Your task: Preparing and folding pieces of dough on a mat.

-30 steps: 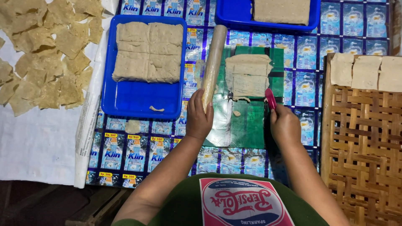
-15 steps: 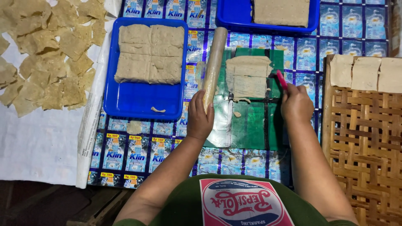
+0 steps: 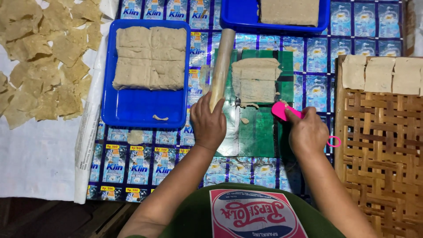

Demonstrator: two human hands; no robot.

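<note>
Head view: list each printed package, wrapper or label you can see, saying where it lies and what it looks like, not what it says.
Sachet sheet: covers the work surface under the trays; rows of blue rectangular packets with yellow corner patches.
Shirt print: bottom centre, on the person's green top; white rectangle, red script.

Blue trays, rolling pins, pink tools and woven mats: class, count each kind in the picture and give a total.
Blue trays: 2
Rolling pin: 1
Pink tool: 1
Woven mat: 1
Total: 5
</note>
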